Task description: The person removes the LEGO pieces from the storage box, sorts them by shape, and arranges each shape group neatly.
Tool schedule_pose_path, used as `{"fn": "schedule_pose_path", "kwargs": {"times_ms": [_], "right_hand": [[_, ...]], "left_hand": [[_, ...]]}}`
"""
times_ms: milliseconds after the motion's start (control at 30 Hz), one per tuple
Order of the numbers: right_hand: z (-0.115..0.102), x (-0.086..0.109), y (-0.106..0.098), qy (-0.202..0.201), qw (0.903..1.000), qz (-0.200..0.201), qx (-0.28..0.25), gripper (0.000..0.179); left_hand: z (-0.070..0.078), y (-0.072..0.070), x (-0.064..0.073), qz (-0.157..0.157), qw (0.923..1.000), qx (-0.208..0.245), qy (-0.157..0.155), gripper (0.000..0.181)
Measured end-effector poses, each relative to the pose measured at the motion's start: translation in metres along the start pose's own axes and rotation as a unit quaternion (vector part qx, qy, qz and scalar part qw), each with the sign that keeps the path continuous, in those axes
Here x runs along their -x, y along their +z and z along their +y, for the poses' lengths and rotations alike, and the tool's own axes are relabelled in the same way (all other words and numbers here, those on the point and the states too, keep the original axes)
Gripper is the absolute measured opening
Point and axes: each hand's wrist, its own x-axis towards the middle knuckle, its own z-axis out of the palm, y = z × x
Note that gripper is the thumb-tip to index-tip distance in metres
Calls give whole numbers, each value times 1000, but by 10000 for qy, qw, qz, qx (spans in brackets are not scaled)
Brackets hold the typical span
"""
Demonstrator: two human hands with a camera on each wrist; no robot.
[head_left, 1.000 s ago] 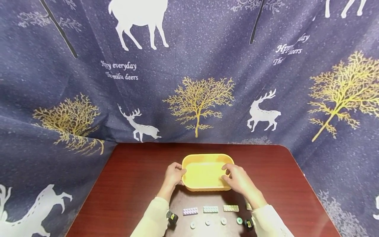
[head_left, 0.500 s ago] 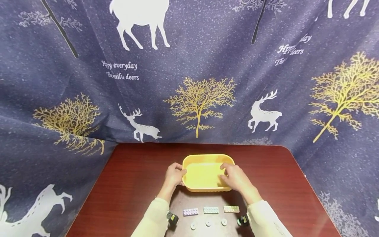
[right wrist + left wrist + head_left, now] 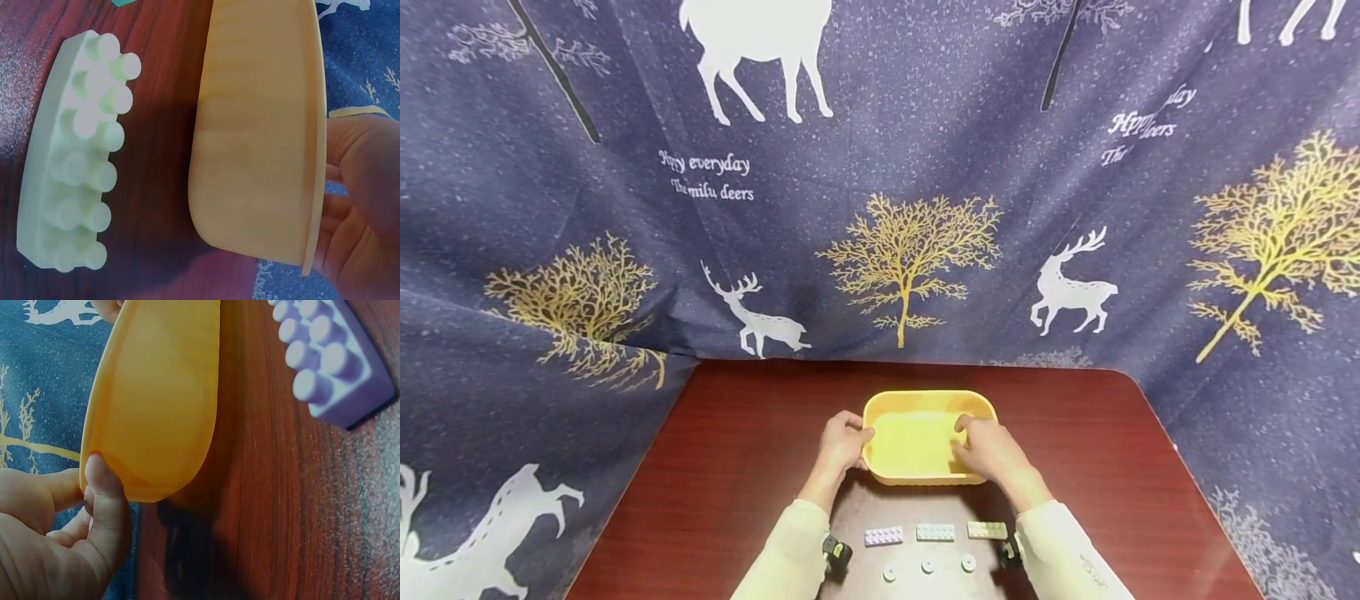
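A yellow plastic basin (image 3: 928,480) stands on the table, its inside partly hidden by my right hand. My left hand (image 3: 841,442) pinches the left rim between thumb and fingers; in the left wrist view the thumb (image 3: 105,478) lies on the inner side of the wall. My right hand (image 3: 992,450) reaches over the right rim, thumb and forefinger apart inside the basin, with nothing seen between them. The right wrist view shows that hand (image 3: 365,206) behind the basin's outer wall (image 3: 259,137), fingers loosely bent and partly hidden by the rim.
On the near side lie a purple toy brick (image 3: 883,536), a mint brick (image 3: 935,532) and a pale yellow-green brick (image 3: 987,530). Small round pieces (image 3: 927,566) form a row before them. A patterned dark blue cloth (image 3: 880,167) hangs behind the table (image 3: 760,433).
My right hand has moved slightly left, further over the basin. Its sleeve and wrist camera now cover a green round piece and a brick at the right. My left hand keeps its place.
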Motion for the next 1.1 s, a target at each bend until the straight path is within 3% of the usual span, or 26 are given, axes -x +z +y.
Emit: {"fn": "schedule_pose_path", "kwargs": {"times_ms": [533,800,1100], "right_hand": [[-7,-2,-2,-298,9974,-24,650,15],[-10,-6,4,77,9944,-167,1037,8],[-13,-9,7,626,9925,-322,1004,6]], "left_hand": [[2,0,2,8,10000,0,4,29],[1,-1,1,-11,10000,30,49,28],[2,-2,2,-29,10000,66,65,28]]}}
